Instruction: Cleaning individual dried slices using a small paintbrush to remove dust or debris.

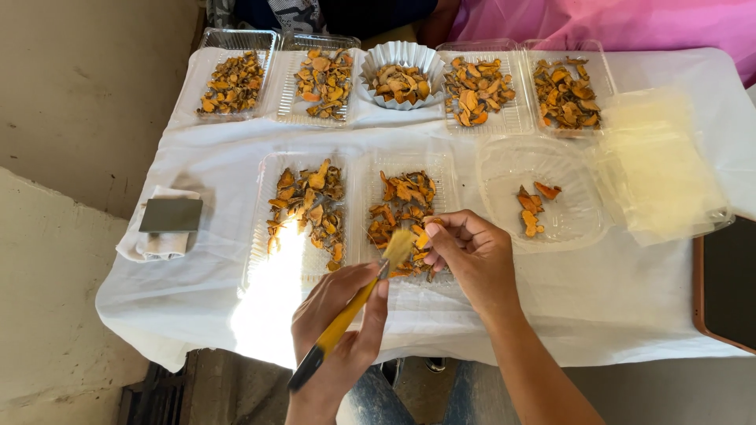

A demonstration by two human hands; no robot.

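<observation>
Left hand (339,330) grips my yellow-handled brush (370,287); right hand (468,256) pinches an orange slice (421,236) near the table's (630,315) front edge. I'd keep strokes light over the tray (405,208).

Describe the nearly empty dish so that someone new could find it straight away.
Start at the white tablecloth. In the nearer row of trays, go to the far right, just beyond the right hand. The round clear dish there holds only a few orange pieces, while its neighbours are full rectangular trays.

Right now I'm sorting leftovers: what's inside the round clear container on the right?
The round clear container holds a few orange dried slices, grouped near its middle. The rest of its floor shows bare; nothing covers it.
</observation>
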